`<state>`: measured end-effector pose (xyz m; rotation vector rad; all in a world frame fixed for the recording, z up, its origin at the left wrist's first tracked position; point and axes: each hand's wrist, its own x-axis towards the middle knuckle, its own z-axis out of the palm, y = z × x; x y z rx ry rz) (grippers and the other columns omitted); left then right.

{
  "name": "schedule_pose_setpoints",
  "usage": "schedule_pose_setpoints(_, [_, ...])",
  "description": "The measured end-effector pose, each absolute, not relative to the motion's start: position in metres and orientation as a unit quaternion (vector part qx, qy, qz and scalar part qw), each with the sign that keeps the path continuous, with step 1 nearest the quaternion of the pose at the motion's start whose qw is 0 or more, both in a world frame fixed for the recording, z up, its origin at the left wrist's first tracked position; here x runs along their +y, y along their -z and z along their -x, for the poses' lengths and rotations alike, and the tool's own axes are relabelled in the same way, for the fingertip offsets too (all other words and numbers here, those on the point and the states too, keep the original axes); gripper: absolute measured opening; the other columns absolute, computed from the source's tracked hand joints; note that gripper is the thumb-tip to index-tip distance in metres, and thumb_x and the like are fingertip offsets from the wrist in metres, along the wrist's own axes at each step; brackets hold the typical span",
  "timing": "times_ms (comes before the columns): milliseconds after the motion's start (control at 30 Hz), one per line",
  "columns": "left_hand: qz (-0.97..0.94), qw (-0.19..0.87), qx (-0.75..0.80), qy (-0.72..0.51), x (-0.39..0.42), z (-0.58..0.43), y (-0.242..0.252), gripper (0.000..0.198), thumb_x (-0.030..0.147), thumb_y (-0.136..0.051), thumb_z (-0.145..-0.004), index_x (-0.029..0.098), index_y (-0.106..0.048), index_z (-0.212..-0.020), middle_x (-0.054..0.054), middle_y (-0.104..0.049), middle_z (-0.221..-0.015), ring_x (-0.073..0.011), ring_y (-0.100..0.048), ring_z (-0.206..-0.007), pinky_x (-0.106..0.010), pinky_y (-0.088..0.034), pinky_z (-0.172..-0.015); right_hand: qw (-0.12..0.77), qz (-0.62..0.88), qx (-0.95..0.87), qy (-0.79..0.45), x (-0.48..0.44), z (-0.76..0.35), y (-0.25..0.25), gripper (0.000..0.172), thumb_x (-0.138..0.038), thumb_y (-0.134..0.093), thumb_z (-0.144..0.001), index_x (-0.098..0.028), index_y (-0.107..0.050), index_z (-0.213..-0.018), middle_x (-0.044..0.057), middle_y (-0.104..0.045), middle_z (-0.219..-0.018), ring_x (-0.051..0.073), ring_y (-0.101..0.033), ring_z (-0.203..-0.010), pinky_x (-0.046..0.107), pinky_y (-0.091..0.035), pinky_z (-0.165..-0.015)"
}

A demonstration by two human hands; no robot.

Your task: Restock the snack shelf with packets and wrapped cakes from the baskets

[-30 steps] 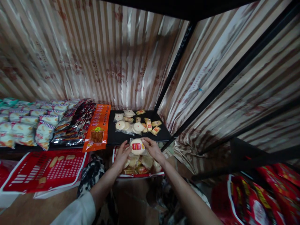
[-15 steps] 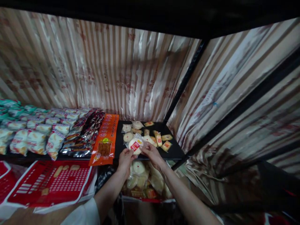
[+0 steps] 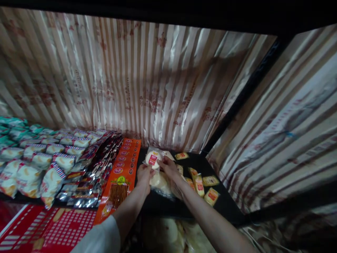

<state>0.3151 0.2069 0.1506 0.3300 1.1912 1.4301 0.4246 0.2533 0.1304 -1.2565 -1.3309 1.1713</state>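
Round pack [image 3: 152, 160]: white disc in clear wrap, red label facing the camera, up at the back left of the black shelf [image 3: 163, 209] and just beside the orange bag [image 3: 119, 170]; can't tell if it's resting on something or held a touch above

Left hand [image 3: 144, 175]: fingertips pinching the near left edge of the wrap

Right hand [image 3: 170, 168]: pinching the right edge, so the two hands are close together with the pack clamped between them

Pale packs [image 3: 159, 181]: more wrapped discs right under and behind the hands, half covered, so no count from me

Yellow packs [image 3: 211, 196]: little ones lying loose off to the right at all sorts of angles, one sitting by itself near the striped sheet [image 3: 147, 80]

Left side of the shelf: orange bag, then a stack of dark packs [image 3: 89, 175], then white bags [image 3: 52, 184] in rows

Under the shelf: red basket [image 3: 71, 228] at left, plus some pale stuff that's too dim to make out

Pack's step: looks to me like the lining-up bit, label squared up while both hands hold it over the shelf

Pack's next move: I'd say it calls for a gentle lowering, then both pinches eased off evenly, without the right hand or forearm dragging the pale packs about
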Motion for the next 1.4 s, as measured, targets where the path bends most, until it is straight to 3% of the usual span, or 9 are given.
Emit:
schedule_pose_setpoints(133, [-0.270,0.476,0.601,-0.582,0.239,-0.311,-0.143,0.030,0.005,-0.050,-0.072,0.019,-0.056,-0.098,-0.006,-0.065,-0.099,-0.0180,-0.062,-0.094,-0.028,-0.050,-0.076,0.484,0.538,-0.528,-0.445,0.306,-0.415,-0.123,0.028,-0.036,-0.064,-0.067,-0.020,-0.056,-0.089,0.001,-0.065,-0.076,0.017,-0.062,-0.069,0.029,-0.049,-0.064])
schedule_pose_setpoints(233, [-0.383,0.334,0.700,-0.502,0.258,-0.309,-0.139,0.046,0.006,-0.051,-0.071,0.019,-0.050,-0.115,-0.011,-0.055,-0.124,-0.0234,-0.045,-0.123,-0.034,-0.039,-0.097,0.462,0.573,-0.566,-0.371,0.338,-0.406,-0.118,0.021,-0.027,-0.061,-0.070,-0.020,-0.056,-0.089,0.004,-0.067,-0.081,0.017,-0.063,-0.074,0.030,-0.049,-0.070])
schedule_pose_setpoints(300, [-0.426,0.286,0.725,-0.460,0.268,-0.309,-0.135,0.051,0.006,-0.050,-0.071,0.017,-0.047,-0.121,-0.013,-0.046,-0.134,-0.0241,-0.036,-0.130,-0.036,-0.031,-0.105,0.428,0.608,-0.593,-0.310,0.355,-0.402,-0.114,0.019,-0.023,-0.060,-0.072,-0.019,-0.058,-0.090,0.005,-0.068,-0.084,0.017,-0.063,-0.077,0.030,-0.049,-0.073])
schedule_pose_setpoints(567, [-0.505,0.299,0.689,-0.425,0.305,-0.309,-0.106,0.055,-0.001,-0.047,-0.068,0.012,-0.051,-0.122,-0.014,-0.044,-0.138,-0.0218,-0.034,-0.132,-0.034,-0.023,-0.110,0.308,0.656,-0.651,-0.226,0.385,-0.389,-0.109,0.020,-0.020,-0.060,-0.075,-0.017,-0.060,-0.095,0.006,-0.069,-0.087,0.016,-0.063,-0.079,0.026,-0.047,-0.071])
schedule_pose_setpoints(667, [-0.507,0.312,0.676,-0.434,0.316,-0.305,-0.098,0.056,-0.003,-0.046,-0.067,0.014,-0.055,-0.120,-0.012,-0.051,-0.132,-0.0213,-0.038,-0.130,-0.033,-0.024,-0.109,0.262,0.659,-0.676,-0.202,0.385,-0.386,-0.113,0.016,-0.020,-0.058,-0.077,-0.018,-0.061,-0.093,0.006,-0.069,-0.087,0.017,-0.063,-0.079,0.025,-0.045,-0.069])
schedule_pose_setpoints(933, [-0.525,0.312,0.669,-0.424,0.330,-0.296,-0.093,0.050,-0.001,-0.047,-0.069,0.016,-0.060,-0.113,-0.011,-0.058,-0.125,-0.0227,-0.045,-0.124,-0.033,-0.029,-0.106,0.160,0.686,-0.699,-0.123,0.383,-0.385,-0.113,0.028,-0.028,-0.050,-0.082,-0.015,-0.056,-0.106,0.014,-0.068,-0.096,0.024,-0.063,-0.091,0.031,-0.043,-0.074])
schedule_pose_setpoints(1033, [-0.536,0.304,0.672,-0.411,0.333,-0.295,-0.093,0.049,-0.001,-0.049,-0.067,0.018,-0.063,-0.110,-0.009,-0.060,-0.121,-0.0232,-0.047,-0.121,-0.033,-0.033,-0.103,0.142,0.681,-0.712,-0.094,0.381,-0.386,-0.113,0.030,-0.030,-0.049,-0.083,-0.014,-0.057,-0.107,0.015,-0.069,-0.095,0.025,-0.059,-0.098,0.033,-0.041,-0.080])
schedule_pose_setpoints(1200, [-0.569,0.260,0.682,-0.379,0.326,-0.292,-0.098,0.041,0.000,-0.047,-0.071,0.015,-0.064,-0.105,-0.012,-0.059,-0.122,-0.0224,-0.048,-0.118,-0.032,-0.033,-0.102,0.154,0.684,-0.712,-0.043,0.374,-0.393,-0.112,0.040,-0.036,-0.048,-0.085,-0.012,-0.054,-0.116,0.019,-0.062,-0.112,0.030,-0.049,-0.109,0.039,-0.035,-0.085])
schedule_pose_setpoints(1400, [-0.665,0.159,0.703,-0.193,0.299,-0.289,-0.112,0.032,0.013,-0.043,-0.082,0.012,-0.060,-0.109,-0.015,-0.061,-0.111,-0.0251,-0.051,-0.110,-0.032,-0.038,-0.092,0.179,0.603,-0.777,-0.030,0.355,-0.410,-0.109,0.023,-0.027,-0.048,-0.085,-0.019,-0.065,-0.099,0.010,-0.066,-0.103,0.023,-0.051,-0.101,0.033,-0.030,-0.090])
